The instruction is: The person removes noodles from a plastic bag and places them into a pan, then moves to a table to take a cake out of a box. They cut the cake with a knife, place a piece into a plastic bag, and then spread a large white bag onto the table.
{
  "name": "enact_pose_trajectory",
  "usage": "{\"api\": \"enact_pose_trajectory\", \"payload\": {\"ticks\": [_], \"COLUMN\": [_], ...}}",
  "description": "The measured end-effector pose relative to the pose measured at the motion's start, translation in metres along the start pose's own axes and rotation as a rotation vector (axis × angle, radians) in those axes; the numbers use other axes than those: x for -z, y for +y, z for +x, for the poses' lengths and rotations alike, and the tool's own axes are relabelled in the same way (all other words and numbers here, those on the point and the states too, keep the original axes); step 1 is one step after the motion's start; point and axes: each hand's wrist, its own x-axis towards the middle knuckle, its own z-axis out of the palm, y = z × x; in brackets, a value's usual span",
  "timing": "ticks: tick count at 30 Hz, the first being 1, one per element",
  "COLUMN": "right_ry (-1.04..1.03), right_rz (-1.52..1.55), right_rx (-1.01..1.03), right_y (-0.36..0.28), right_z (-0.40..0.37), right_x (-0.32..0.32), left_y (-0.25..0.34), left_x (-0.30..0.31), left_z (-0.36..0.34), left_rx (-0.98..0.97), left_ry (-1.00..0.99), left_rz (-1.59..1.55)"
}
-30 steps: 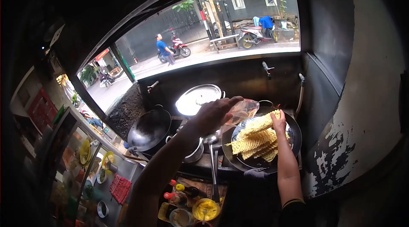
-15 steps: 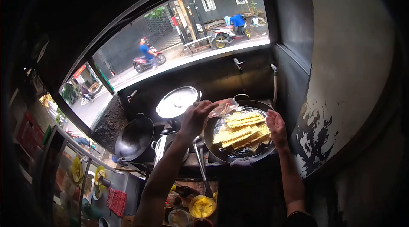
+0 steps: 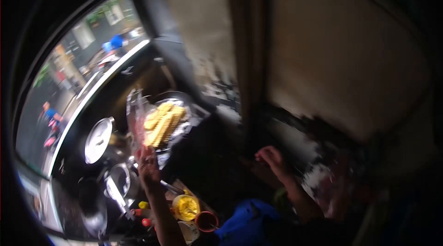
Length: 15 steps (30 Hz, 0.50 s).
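Note:
My left hand is closed on a clear plastic bag with reddish print, which hangs along the left side of the wok. Yellow wavy noodle blocks lie stacked in the dark wok, over shiny liquid. Away from the wok, to its lower right, is my right hand. Its fingers are loosely bent and apart, with nothing visible in them. Motion blurs both hands.
Left of the wok are a round metal lid, a metal pot and another wok. A yellow tub and a red-brown cup stand below. A peeling wall rises on the right; a street shows through the opening.
The view has swung right, so the wok now sits further left. My right hand has left the wok's side. The bag now stretches out long beside the noodles, still in my left hand.

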Motion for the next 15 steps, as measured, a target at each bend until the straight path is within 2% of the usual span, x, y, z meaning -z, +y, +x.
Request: {"api": "enact_pose_trajectory", "payload": {"ticks": [1,3,5,7,8,10,11,12,13,14,15], "right_ry": [0.015,0.066,0.098,0.131,0.125,0.271,0.342,0.42,0.531,0.642,0.731], "right_rz": [0.043,-0.132,-0.209,-0.712,-0.726,-0.953,-0.954,-0.95,-1.0,-0.899,-1.002], "right_rx": [0.025,0.0,-0.005,0.043,0.057,0.223,0.179,0.123,0.211,0.142,0.142], "right_y": [0.01,0.007,0.012,0.008,0.003,-0.002,-0.007,-0.007,0.005,0.011,0.012], "right_z": [-0.027,-0.086,-0.14,-0.185,-0.204,-0.243,-0.258,-0.278,-0.294,-0.312,-0.33], "right_x": [0.006,0.01,0.024,0.031,0.037,0.057,0.068,0.081,0.102,0.117,0.129], "left_y": [-0.019,-0.067,-0.093,-0.113,-0.118,-0.128,-0.145,-0.145,-0.148,-0.153,-0.152], "left_x": [0.006,0.009,0.001,-0.013,-0.018,-0.038,-0.028,-0.038,-0.044,-0.051,-0.063], "left_z": [-0.026,-0.082,-0.151,-0.211,-0.234,-0.285,-0.297,-0.316,-0.332,-0.344,-0.352], "left_rx": [0.11,0.305,0.369,0.507,0.642,0.698,0.777,0.858,0.809,0.752,0.926], "left_ry": [-0.07,-0.177,-0.169,-0.279,-0.285,-0.18,-0.245,-0.189,-0.295,-0.402,-0.291], "left_rz": [-0.004,-0.042,-0.047,-0.049,-0.052,-0.019,-0.054,-0.053,-0.002,0.041,-0.133]}}
